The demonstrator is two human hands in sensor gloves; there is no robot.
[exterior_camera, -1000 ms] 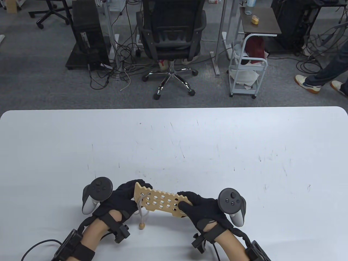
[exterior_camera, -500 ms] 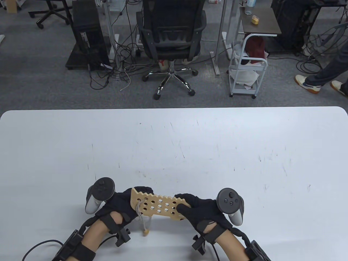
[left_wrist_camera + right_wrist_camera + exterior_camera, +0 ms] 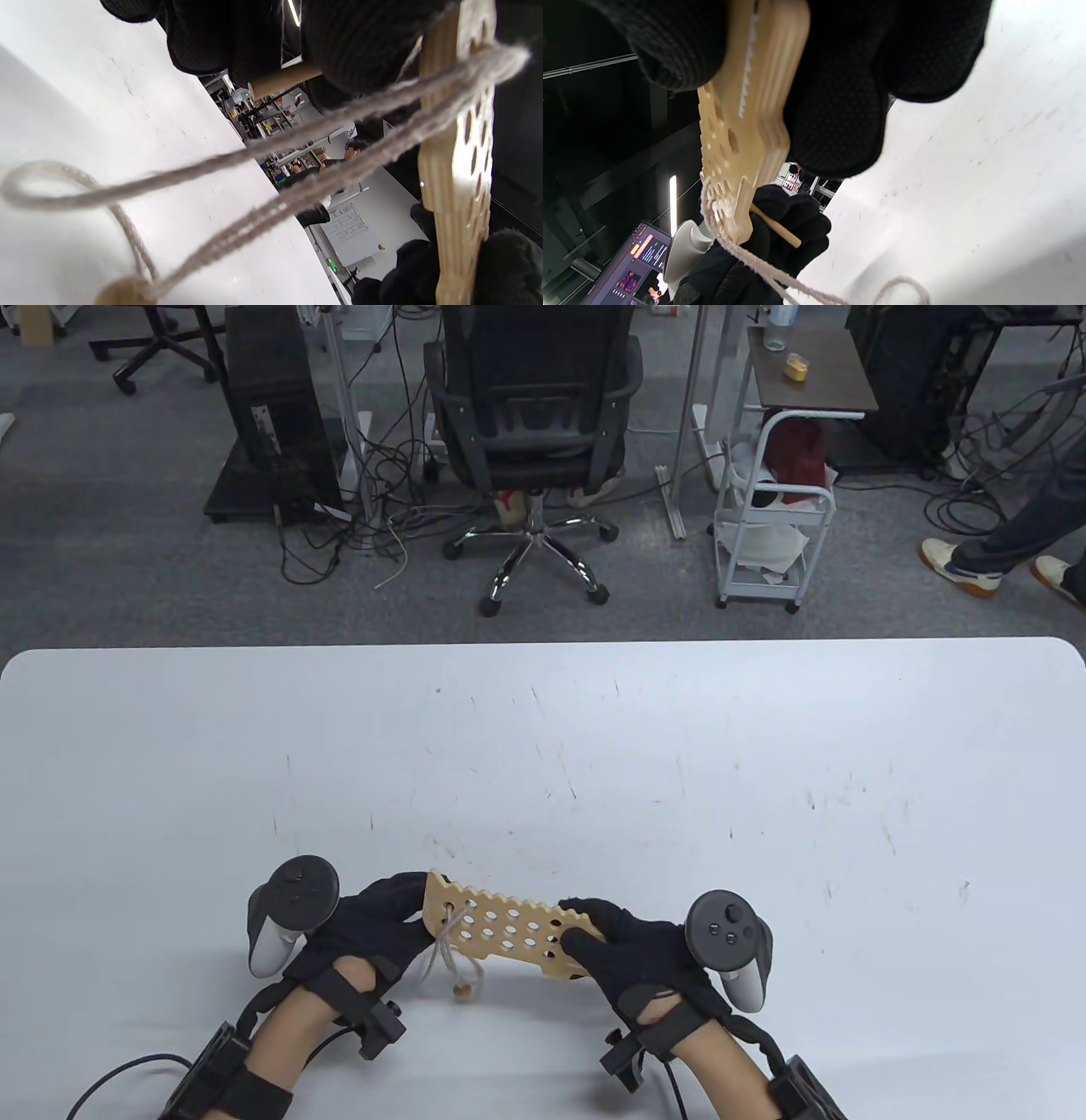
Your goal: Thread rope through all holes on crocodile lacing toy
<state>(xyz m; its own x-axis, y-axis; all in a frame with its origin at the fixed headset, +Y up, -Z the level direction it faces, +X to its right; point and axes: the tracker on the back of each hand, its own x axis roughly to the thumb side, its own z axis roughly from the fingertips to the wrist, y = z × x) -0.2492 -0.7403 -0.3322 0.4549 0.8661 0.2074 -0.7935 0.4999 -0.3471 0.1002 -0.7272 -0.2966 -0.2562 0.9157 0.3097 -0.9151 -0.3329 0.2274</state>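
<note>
The wooden crocodile lacing toy (image 3: 501,929), a flat board full of holes, is held just above the white table (image 3: 679,780) near its front edge. My left hand (image 3: 382,920) grips its left end, and my right hand (image 3: 611,942) pinches its right end, thumb on top. A grey rope (image 3: 443,954) runs through holes at the left end and hangs down in a loop to a wooden bead (image 3: 462,991). In the left wrist view the rope (image 3: 297,169) crosses in front of the board (image 3: 458,169). A wooden needle (image 3: 284,80) sits among my left fingers, also seen under the board (image 3: 742,127) as a needle (image 3: 776,231).
Beyond the table's far edge stand an office chair (image 3: 530,415), a white cart (image 3: 772,517) and a computer tower (image 3: 271,415). A person's legs (image 3: 1010,534) are at the far right. Both hands stay close to the table's front edge.
Both hands shifted the board slightly, dipping it toward me and then back up. The hanging rope and bead swung right and rose a little.
</note>
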